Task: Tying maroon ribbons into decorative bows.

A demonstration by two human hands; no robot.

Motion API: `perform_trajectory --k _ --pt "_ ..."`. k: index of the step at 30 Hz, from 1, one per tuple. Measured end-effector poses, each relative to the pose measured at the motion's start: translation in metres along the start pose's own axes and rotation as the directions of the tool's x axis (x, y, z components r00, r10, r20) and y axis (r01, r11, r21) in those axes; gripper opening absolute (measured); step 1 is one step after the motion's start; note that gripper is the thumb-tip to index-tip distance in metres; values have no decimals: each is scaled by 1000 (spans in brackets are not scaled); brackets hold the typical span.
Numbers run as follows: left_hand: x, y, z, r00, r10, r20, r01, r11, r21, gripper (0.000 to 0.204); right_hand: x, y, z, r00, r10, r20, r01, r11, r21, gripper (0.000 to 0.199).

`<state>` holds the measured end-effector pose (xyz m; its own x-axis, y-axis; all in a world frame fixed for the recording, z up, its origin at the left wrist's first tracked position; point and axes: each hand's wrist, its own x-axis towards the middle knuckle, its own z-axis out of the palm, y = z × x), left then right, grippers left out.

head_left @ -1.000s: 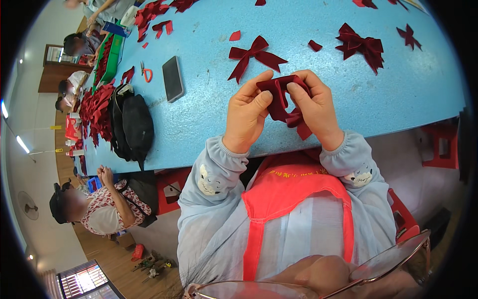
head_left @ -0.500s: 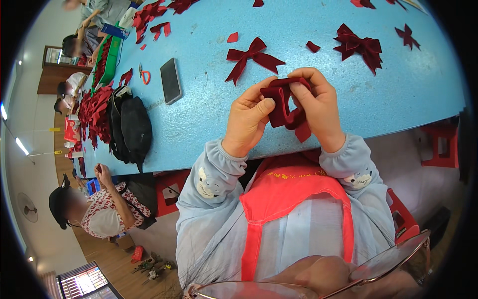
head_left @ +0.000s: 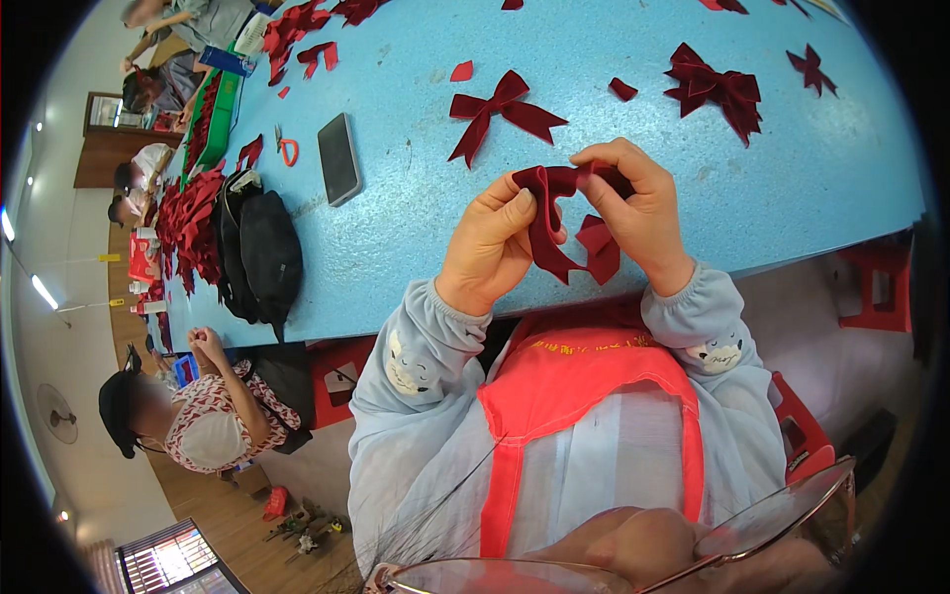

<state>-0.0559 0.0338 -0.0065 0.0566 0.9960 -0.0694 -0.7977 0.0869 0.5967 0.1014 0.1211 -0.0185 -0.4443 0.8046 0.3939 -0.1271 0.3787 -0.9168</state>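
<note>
Head: held ribbon (head_left: 543, 240), red-filled green basket (head_left: 224, 116)

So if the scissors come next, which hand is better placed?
Probably the left hand: it's nearer the scissors, which lie left, beyond the phone. The right hand is farther. Both hold the ribbon, so the left must let go first.

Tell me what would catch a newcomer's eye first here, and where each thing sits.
The dark red ribbon stands out first, near the middle, held between the left hand and the right hand. Just beyond it, a red bow lies on the bright blue table. Toward the left, a black bag sits beside a heap of red cloth pieces.
</note>
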Motion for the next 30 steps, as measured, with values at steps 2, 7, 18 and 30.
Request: perform_trajectory --k 2,7,18,30 --pt "0 -2 -3 999 -34 11 35 999 -32 25 1 -1 -3 999 -41 28 42 998 -51 17" --pt "5 -5 -1 984 -94 -151 93 996 -16 31 7 7 -1 998 42 -53 -33 986 165 17" --pt "16 12 -18 989 -76 -126 97 981 165 26 25 12 14 985 170 -2 -168 975 143 11" --pt "26 25 -33 945 199 -260 -138 962 236 16 38 25 50 956 291 20 -286 923 258 9"
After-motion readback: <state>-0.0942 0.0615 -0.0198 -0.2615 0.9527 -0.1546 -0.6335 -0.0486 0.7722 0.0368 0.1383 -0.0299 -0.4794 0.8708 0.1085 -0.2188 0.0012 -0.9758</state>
